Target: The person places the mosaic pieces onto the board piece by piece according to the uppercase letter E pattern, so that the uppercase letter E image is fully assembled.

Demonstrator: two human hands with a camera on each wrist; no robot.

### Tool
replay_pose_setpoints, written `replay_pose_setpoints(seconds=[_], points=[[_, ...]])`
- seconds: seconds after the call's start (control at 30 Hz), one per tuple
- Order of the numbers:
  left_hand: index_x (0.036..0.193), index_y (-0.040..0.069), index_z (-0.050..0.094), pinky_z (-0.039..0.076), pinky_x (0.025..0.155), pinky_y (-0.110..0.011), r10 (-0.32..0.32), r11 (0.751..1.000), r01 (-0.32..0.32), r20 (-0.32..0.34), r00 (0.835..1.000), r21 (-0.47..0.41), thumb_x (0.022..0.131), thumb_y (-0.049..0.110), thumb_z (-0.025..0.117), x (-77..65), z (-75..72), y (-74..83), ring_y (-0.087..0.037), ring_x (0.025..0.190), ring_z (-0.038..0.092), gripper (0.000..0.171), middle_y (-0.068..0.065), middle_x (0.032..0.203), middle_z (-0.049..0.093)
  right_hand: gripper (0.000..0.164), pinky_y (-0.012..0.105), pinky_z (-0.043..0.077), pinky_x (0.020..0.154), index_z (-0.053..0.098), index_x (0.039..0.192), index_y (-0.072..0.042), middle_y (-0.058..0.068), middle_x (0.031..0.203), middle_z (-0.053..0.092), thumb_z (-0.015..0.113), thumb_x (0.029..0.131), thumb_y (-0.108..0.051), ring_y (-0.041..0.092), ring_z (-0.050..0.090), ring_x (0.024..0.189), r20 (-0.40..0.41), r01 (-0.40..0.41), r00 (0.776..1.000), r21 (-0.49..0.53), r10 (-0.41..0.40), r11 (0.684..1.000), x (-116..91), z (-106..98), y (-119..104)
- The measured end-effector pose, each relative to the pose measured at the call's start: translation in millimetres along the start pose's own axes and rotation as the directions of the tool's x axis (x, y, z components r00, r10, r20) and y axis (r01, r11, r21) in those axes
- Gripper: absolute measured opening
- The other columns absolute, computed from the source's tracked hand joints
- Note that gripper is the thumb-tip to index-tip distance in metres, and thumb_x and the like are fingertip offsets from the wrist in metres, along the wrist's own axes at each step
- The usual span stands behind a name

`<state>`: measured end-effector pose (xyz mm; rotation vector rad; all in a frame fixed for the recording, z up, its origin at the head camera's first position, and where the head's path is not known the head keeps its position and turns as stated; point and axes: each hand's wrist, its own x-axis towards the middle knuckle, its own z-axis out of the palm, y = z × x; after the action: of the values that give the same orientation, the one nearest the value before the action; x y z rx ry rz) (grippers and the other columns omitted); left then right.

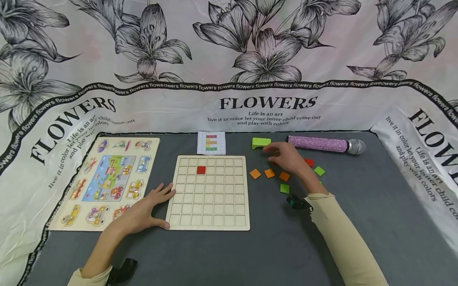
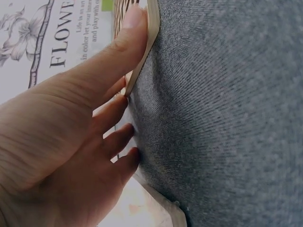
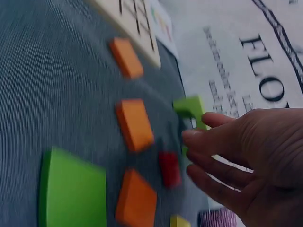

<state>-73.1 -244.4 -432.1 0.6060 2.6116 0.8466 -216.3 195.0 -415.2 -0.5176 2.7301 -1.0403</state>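
A pale wooden grid board [image 1: 208, 198] lies on the dark cloth, with one red tile [image 1: 201, 170] in an upper cell. My left hand [image 1: 144, 208] rests along the board's left edge, fingers spread and thumb at the near-left corner. To the right of the board, my right hand [image 1: 286, 156] hovers with loosely bent fingers beside a green arch-shaped block [image 1: 261, 143]. Nothing shows between its fingertips in the right wrist view. Below it lie orange tiles [image 3: 135, 125] and a green tile [image 3: 73, 189]. A red tile [image 3: 169, 169] lies close under the fingers.
A small card with a coloured grid pattern [image 1: 211, 143] lies behind the board. On the left is a picture puzzle board [image 1: 107, 178]. A glittery pink microphone [image 1: 318, 143] lies at the back right. More tiles, such as a green tile [image 1: 319, 171], sit right of my right hand.
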Motion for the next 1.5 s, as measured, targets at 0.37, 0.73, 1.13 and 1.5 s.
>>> replay_pose_setpoints(seconds=[0.37, 0.73, 1.13, 1.5], points=[[0.152, 0.007, 0.035, 0.02, 0.109, -0.067, -0.013, 1.0, 0.013, 0.009, 1.0, -0.01, 0.069, 0.043, 0.084, 0.6, 0.7, 2.3, -0.047, 0.146, 0.009, 0.103, -0.015, 0.161, 0.02, 0.033, 0.051, 0.051, 0.091, 0.065, 0.119, 0.007, 0.024, 0.116, 0.066, 0.066, 0.086, 0.01, 0.04, 0.062, 0.107, 0.072, 0.071, 0.996, -0.163, -0.06, 0.984, -10.5, -10.1, 19.4], [0.152, 0.008, 0.036, 0.023, 0.109, -0.066, -0.017, 1.0, 0.017, 0.006, 1.0, 0.008, 0.069, 0.044, 0.083, 1.0, 1.4, 2.8, -0.045, 0.146, 0.01, 0.102, -0.012, 0.161, 0.021, 0.031, 0.05, 0.052, 0.087, 0.067, 0.116, 0.007, 0.023, 0.109, 0.068, 0.069, 0.085, 0.009, 0.037, 0.064, 0.099, 0.007, 0.055, 0.998, -0.085, -0.054, 0.995, -11.2, -7.5, 20.4], [0.152, 0.009, 0.037, 0.021, 0.109, -0.067, -0.018, 1.0, 0.018, -0.011, 1.0, -0.009, 0.068, 0.043, 0.083, -0.2, 3.6, -0.3, -0.046, 0.146, 0.009, 0.102, -0.012, 0.161, 0.023, 0.027, 0.044, 0.054, 0.082, 0.068, 0.115, 0.005, 0.016, 0.098, 0.067, 0.069, 0.088, 0.003, 0.029, 0.064, 0.091, -0.013, 0.047, 0.999, 0.042, -0.047, 0.998, 1.2, 7.0, -2.9], [0.153, 0.011, 0.035, 0.022, 0.108, -0.068, -0.014, 0.999, 0.013, -0.022, 1.0, -0.035, 0.069, 0.044, 0.083, -0.6, 4.1, -1.7, -0.045, 0.147, 0.008, 0.102, -0.009, 0.162, 0.022, 0.027, 0.04, 0.054, 0.083, 0.069, 0.114, 0.003, 0.014, 0.099, 0.067, 0.07, 0.087, 0.003, 0.026, 0.063, 0.091, -0.025, 0.157, 0.988, 0.154, -0.155, 0.976, 24.2, 52.2, -44.6]])
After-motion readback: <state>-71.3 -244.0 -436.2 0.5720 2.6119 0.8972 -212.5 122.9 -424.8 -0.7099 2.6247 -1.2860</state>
